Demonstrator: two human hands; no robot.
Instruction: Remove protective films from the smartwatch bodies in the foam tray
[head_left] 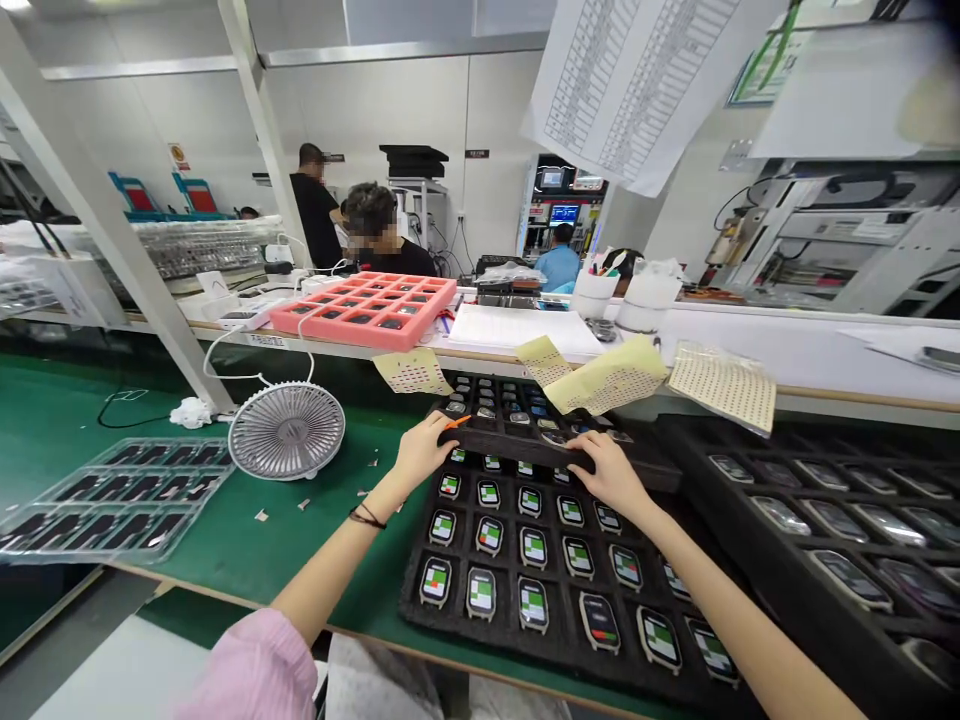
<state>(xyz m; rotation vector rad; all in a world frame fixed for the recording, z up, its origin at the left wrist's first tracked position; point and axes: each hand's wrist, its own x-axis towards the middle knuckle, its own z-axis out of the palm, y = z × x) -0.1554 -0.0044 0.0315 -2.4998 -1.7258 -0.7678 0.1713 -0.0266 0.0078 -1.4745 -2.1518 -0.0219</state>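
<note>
My left hand is closed at the near left edge of a black foam tray, with a thin orange tool sticking out of its fingers. I cannot make out what kind of tool it is. At the same tray's near edge, toward its right end, my right hand grips with thumb below and fingers on top. Smartwatches sit in the tray's pockets. Nearer to me, partly under it, lies another black foam tray with rows of smartwatches, such as one watch with a lit green-and-white screen.
On the right is another black tray of watches. A grey fan and a clear plastic tray of dark parts stand left. Yellow sticker sheets hang from the shelf, which bears a pink foam tray. Several people are behind.
</note>
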